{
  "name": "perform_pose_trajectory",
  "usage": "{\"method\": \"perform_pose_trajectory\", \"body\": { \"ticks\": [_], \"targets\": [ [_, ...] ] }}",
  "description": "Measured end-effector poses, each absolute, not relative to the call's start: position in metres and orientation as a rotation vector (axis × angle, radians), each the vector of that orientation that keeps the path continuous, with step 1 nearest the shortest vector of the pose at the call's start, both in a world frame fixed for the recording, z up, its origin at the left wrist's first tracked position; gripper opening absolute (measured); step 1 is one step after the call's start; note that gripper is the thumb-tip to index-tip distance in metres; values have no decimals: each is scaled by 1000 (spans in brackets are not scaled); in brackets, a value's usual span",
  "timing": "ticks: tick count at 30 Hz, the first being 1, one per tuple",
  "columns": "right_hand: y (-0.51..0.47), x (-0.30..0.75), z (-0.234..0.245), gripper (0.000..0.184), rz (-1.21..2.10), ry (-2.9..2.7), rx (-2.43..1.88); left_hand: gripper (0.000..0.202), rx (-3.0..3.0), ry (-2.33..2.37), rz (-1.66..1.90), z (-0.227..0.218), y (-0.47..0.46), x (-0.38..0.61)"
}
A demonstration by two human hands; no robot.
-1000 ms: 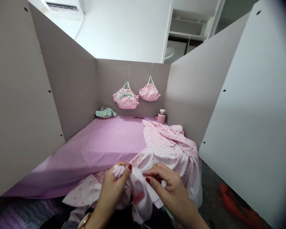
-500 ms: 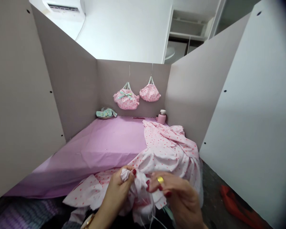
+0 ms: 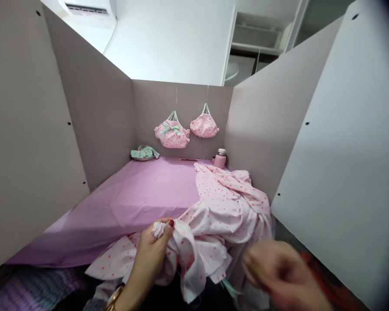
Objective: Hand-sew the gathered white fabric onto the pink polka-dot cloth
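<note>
My left hand [image 3: 156, 239] pinches a gathered bunch of pink dotted fabric [image 3: 184, 246], its thumb pressed on the folds. A pleated, pale end of the cloth pokes out above the fingers. The fabric drapes below the hand and spreads to the right over the table edge. Off to the right, apart from the bunch, is my right hand [image 3: 275, 270], blurred by motion with fingers curled closed. Anything inside those fingers is too small or smeared to make out. Loose thread ends hang at the cloth below my left hand.
A lilac cloth [image 3: 162, 181] covers the table between grey panels. Two pink dotted fabric pieces [image 3: 171, 134] hang on the back panel. A pink bottle [image 3: 219, 159] stands at the back right, and a dish with mint fabric [image 3: 144, 153] at the back left. A red item [image 3: 327, 276] lies low right.
My right hand has moved away from the gathered fabric, to the right and slightly down. My left hand shifted a little left and up, still gripping the cloth.
</note>
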State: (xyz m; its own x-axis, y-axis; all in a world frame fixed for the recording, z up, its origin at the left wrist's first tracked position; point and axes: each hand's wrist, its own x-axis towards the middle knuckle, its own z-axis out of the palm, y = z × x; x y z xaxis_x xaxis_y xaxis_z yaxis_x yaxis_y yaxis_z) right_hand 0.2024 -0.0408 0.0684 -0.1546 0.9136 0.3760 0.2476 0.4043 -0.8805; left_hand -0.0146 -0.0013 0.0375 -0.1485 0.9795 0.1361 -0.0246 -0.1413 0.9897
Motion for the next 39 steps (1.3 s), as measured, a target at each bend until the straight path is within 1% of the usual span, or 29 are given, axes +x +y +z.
{"method": "perform_pose_trajectory", "body": {
  "ticks": [3,6,9,11,14,17,21,28,30,33,36,39],
  "targets": [
    [-25,168,59,18,872,-1695,-1070,26,1278,1215,1426,37,-4,-15],
    [-10,144,49,21,819,-1711,-1120,24,1362,1220,1395,33,-4,-15],
    [-3,138,45,11,741,-1729,-1091,25,1438,1230,1381,29,-3,-15],
    [-4,143,47,14,807,-1693,-1004,25,1459,1234,1379,28,-3,-14],
    [-14,160,51,17,1030,-1604,-828,26,1445,1239,1387,28,-3,-14],
    [-27,179,53,28,1133,-1625,-676,25,1415,1240,1402,29,-3,-13],
    [-38,196,55,38,1136,-1684,-700,25,1362,1271,1423,32,-3,-13],
    [-36,204,60,44,1230,-1811,-745,23,1335,1267,1428,34,-3,-13],
    [-28,190,59,36,1168,-1769,-843,22,1358,1259,1425,33,-3,-13],
    [-15,159,53,17,908,-1740,-1081,23,1416,1250,1407,31,-4,-13],
    [-8,137,46,14,704,-1815,-1142,25,1488,1233,1385,30,-5,-13],
    [-8,130,44,13,625,-1822,-1172,26,1547,1207,1357,31,-6,-12]
  ]
}}
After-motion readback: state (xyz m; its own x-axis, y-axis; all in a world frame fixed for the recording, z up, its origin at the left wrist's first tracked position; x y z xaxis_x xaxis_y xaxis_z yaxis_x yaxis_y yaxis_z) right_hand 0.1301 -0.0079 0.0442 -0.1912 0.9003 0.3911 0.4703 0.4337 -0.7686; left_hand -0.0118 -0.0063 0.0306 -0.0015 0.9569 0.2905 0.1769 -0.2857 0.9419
